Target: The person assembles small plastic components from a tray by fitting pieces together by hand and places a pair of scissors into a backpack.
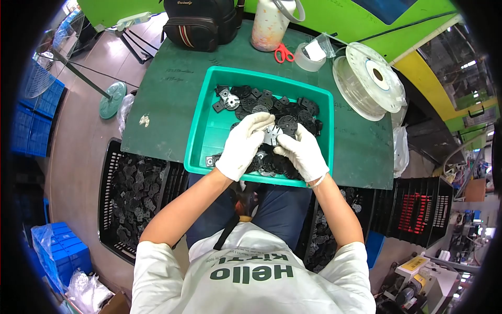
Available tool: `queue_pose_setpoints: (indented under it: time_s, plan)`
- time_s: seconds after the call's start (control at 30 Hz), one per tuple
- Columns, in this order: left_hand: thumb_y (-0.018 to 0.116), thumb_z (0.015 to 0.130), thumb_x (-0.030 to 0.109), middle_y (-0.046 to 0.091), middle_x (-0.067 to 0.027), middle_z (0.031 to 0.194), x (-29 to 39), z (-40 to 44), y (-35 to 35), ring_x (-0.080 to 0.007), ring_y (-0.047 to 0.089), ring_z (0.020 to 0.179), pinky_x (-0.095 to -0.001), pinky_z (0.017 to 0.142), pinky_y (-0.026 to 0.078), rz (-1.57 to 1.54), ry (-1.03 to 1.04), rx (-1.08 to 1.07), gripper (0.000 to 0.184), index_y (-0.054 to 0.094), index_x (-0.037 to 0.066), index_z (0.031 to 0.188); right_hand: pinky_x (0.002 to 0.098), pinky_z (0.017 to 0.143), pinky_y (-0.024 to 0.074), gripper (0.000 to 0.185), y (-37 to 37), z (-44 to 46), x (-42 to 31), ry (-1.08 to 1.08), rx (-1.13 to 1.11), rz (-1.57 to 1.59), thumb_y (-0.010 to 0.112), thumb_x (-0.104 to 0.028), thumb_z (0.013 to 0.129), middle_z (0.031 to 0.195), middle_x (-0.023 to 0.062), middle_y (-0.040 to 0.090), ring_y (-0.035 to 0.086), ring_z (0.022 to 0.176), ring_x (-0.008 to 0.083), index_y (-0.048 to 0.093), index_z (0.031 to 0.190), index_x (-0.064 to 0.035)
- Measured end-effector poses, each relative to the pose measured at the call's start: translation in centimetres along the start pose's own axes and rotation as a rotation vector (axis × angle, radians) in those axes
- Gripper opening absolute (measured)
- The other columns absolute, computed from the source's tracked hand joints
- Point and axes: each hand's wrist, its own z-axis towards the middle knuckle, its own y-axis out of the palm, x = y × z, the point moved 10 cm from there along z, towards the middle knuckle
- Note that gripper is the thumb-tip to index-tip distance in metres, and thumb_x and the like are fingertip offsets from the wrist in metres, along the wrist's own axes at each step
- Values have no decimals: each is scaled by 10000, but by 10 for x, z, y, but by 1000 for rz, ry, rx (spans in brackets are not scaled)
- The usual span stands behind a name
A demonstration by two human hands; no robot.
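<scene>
While the gloved hands meet above the tray, a silvery part (272,135) sits between them, clamped by the fingers of both. The left hand (241,145) has its long fingers together, reaching over the part's far edge, its thumb at the near side. The right hand (304,154) pinches the part's right side with thumb and bent fingers; exactly where each fingertip presses is partly hidden. Just beside the right fingers lies a round black disc (287,124).

Under and around the hands, the green tray (212,131) holds a loose heap of mostly black pieces (251,99), thickest toward the far side and the right, with a few silvery ones among them. The tray's left floor shows bare.

The tray rests on a dark green table (162,104), at its near edge, above the person's lap. Along the far side stand a black bag (200,31), a speckled bottle (269,29), red scissors (283,54), a tape roll (309,60) and, to the right, a clear spool (366,83).

Below the table on the left, a black crate (106,201) is filled with similar dark pieces. Farther left stands a blue bin (68,256).
</scene>
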Motion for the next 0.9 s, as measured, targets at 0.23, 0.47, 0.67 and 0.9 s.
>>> queue_pose_setpoints:
  time_s: [0.23, 0.47, 0.67, 0.9]
  plan:
    - [587, 831, 112, 518, -113, 1148, -27, -17, 9, -166, 567, 992, -311, 855, 507, 57, -359, -115, 539, 371, -21, 1306, 252, 709, 539, 279, 6, 0, -7, -107, 0, -153, 554, -108, 886, 1023, 63, 578, 589, 862, 116, 492, 1136, -1]
    - [581, 779, 39, 518, -187, 1123, -16, -14, -15, -289, 576, 981, -401, 815, 526, -384, -270, 92, 464, 414, -54, 1202, 312, 819, 522, 389, 1, -7, -20, -137, -17, -12, 536, -131, 892, 1069, 125, 569, 600, 943, 174, 426, 1242, 0]
    - [566, 745, -9, 481, -190, 1172, 20, -25, -35, -266, 525, 1000, -383, 788, 511, -512, -136, 232, 481, 410, -75, 1195, 327, 767, 551, 308, -45, -19, -35, -94, 119, -75, 598, -102, 873, 962, 134, 619, 636, 794, 173, 508, 1145, 12]
    - [581, 789, 4, 519, -192, 1120, 15, -34, -50, -315, 576, 975, -532, 865, 513, -518, -185, 372, 348, 480, -80, 1111, 296, 691, 492, 201, -23, -25, -50, -289, 1, -948, 517, -6, 835, 878, 92, 590, 596, 727, 183, 541, 1031, -46]
